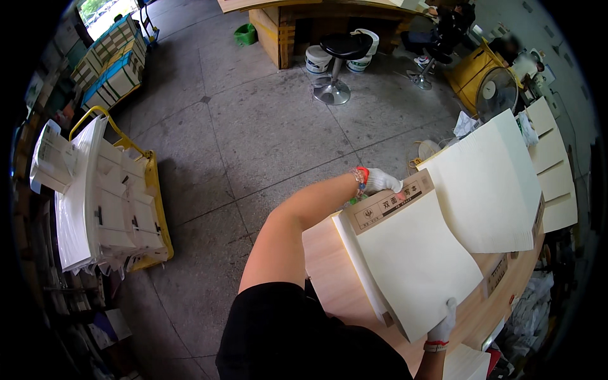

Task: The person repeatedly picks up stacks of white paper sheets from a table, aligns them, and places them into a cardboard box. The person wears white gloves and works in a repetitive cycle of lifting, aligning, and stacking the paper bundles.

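Note:
A pad of white paper (415, 259) with a brown printed strip (394, 201) along its top edge lies tilted over the wooden table. My left hand (383, 181), in a white glove, is closed at that top edge beside the brown strip; part of its fingers is hidden. At the near right corner my right hand (443, 322), gloved too, grips the pad with the thumb on top and the other fingers out of sight underneath. More white paper, edge on, shows beneath the pad's left side. Just beyond it stands a tall stack of white sheets (487, 190).
The wooden table (335, 266) curves around me on the right. A yellow trolley (158, 209) loaded with wrapped paper stands at left. Ahead are a black stool (345, 47), white buckets (316, 60) and a green bin (244, 35). A fan (497, 94) and seated people are at far right.

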Demonstrator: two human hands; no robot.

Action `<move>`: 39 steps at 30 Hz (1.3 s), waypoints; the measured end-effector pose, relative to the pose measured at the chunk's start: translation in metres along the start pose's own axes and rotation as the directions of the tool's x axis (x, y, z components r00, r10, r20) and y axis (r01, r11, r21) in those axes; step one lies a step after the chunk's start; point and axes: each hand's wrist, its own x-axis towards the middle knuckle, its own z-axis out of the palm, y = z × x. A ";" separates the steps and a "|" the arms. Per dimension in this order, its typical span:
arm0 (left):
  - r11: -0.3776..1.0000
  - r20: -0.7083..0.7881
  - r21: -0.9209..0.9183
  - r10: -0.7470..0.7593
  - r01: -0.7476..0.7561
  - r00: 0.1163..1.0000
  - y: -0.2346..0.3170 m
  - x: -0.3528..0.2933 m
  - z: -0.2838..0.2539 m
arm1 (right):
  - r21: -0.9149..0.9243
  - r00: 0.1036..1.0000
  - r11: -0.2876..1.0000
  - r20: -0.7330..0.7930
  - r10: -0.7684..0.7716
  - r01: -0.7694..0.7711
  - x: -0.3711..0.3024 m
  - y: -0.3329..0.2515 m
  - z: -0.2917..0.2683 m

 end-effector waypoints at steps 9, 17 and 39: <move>1.000 0.036 -0.003 -0.027 0.027 0.999 -0.005 0.005 -0.004 | 0.093 0.999 0.994 0.014 0.049 -0.050 -0.003 -0.001 -0.001; 0.986 -0.054 0.168 0.023 -0.014 0.998 -0.005 -0.003 -0.004 | 0.202 0.975 0.965 -0.112 0.192 -0.166 0.005 0.015 0.011; 0.950 -0.296 0.298 -0.002 0.095 0.955 0.017 -0.046 0.031 | 0.435 1.000 0.900 -0.027 0.014 -0.001 0.015 0.076 -0.021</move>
